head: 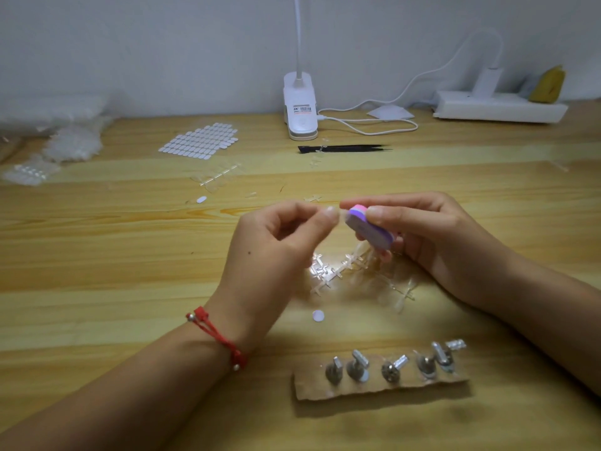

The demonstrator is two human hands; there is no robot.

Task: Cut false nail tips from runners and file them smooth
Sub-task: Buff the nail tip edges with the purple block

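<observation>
The wooden tabletop [97, 255] is carrying all items. Above its centre, the left hand [276, 249] and the right hand [432, 232] are meeting fingertip to fingertip. A cardboard strip [380, 390] is lying near the near edge, bearing metal nail stands. A clip lamp base [300, 109] is standing at the far edge. A pile of clear runners [357, 275] is lying under the hands. The right hand is gripping a pink-and-purple file block [369, 227]. The left hand is pinching a clear nail tip [332, 211] between thumb and forefinger, just beside the block; contact cannot be determined.
</observation>
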